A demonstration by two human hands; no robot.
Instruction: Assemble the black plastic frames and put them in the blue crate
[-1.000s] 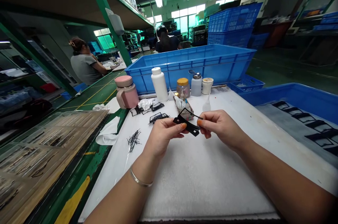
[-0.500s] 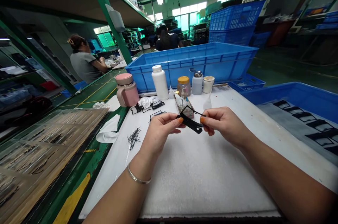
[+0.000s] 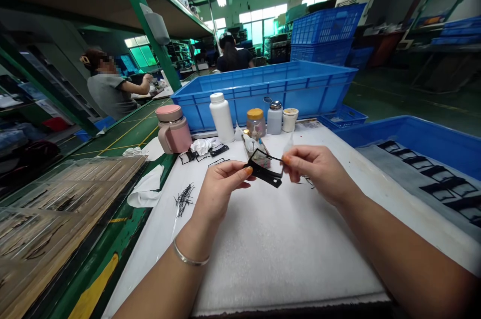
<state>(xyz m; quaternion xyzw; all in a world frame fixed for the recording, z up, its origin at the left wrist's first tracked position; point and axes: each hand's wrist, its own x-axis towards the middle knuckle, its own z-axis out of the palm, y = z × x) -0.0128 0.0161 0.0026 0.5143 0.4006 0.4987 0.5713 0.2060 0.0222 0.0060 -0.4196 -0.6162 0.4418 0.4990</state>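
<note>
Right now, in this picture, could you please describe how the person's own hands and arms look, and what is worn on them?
Both the left hand and right hand are without gloves, and no sleeves show on the forearms. A slim silver-coloured bangle circles the left wrist. The thumbnails look orange, perhaps painted.

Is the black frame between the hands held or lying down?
Held: the left hand pinches one end of the black frame, the right hand its thin bar.

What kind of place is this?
Probably a factory workshop: blue crates are stacked up, another person is at a long green bench, and the left hand holds a black frame.
</note>
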